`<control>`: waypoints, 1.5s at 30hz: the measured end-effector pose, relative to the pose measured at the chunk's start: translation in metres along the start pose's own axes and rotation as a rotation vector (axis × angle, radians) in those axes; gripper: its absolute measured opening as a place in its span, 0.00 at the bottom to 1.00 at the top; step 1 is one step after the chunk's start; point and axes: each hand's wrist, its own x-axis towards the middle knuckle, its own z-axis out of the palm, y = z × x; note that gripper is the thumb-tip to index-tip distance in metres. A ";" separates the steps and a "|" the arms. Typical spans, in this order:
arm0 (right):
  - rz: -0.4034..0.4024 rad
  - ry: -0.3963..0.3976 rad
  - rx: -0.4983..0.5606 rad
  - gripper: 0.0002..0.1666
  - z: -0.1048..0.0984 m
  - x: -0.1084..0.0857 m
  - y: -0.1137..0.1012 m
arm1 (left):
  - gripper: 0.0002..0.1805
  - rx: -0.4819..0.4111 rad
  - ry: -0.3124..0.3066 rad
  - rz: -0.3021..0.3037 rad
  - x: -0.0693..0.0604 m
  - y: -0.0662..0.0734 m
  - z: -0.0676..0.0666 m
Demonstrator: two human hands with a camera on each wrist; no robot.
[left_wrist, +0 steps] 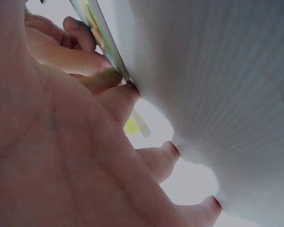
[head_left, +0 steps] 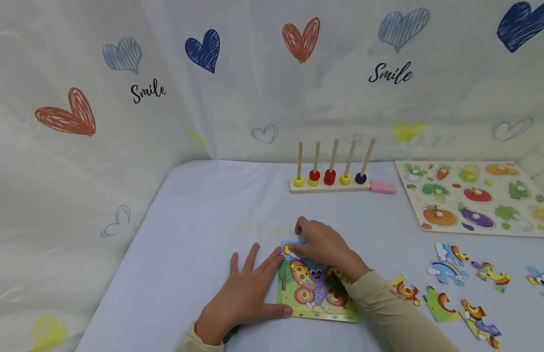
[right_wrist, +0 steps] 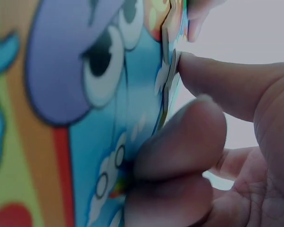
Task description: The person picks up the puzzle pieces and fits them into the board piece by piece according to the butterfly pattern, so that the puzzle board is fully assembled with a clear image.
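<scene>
A butterfly jigsaw puzzle (head_left: 317, 288) lies on the white tablecloth in a thin-edged board. My left hand (head_left: 247, 291) rests to its left, fingers spread. The thumb lies on the puzzle's lower left edge, and the index fingertip touches its upper left side; the left wrist view shows other fingertips against the cloth. My right hand (head_left: 326, 244) is over the puzzle's top edge, its thumb on the piece with the sun (head_left: 287, 249). In the right wrist view, the thumb (right_wrist: 213, 78) meets a slightly raised piece edge, and bent fingers are close to the picture.
Several loose puzzle pieces (head_left: 447, 273) lie at the right, some beside my right sleeve (head_left: 395, 308). Behind them is a vegetable picture board (head_left: 456, 195). A peg stacker with coloured beads (head_left: 333, 186) and a pink block (head_left: 383, 187) stand at the back.
</scene>
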 end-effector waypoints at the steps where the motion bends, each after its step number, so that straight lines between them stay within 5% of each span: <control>1: 0.005 0.001 -0.001 0.23 0.001 0.000 0.000 | 0.58 -0.003 -0.001 0.003 0.000 0.000 0.000; 5: 0.028 -0.003 0.011 0.22 0.001 -0.001 0.000 | 0.55 0.001 -0.006 0.019 -0.001 0.002 -0.001; 9: 0.037 -0.058 0.151 0.19 -0.004 -0.004 0.003 | 0.55 0.021 -0.018 0.013 0.001 0.002 0.000; 15: -0.058 -0.068 0.338 0.17 -0.018 -0.018 0.015 | 0.56 0.007 -0.013 -0.006 0.001 0.000 0.000; 20: -0.110 0.051 0.313 0.15 -0.029 -0.043 0.033 | 0.60 -0.047 -0.004 -0.022 0.001 0.001 0.003; 28: -0.038 0.201 0.282 0.13 -0.055 -0.095 0.066 | 0.52 -0.036 0.026 0.020 -0.001 0.001 0.002; 37: -0.008 0.304 0.194 0.14 -0.091 -0.131 0.105 | 0.48 -0.018 0.019 0.016 -0.003 -0.001 -0.003; 45: 0.112 0.344 0.168 0.16 -0.109 -0.156 0.141 | 0.46 -0.025 -0.013 0.028 0.004 0.002 -0.002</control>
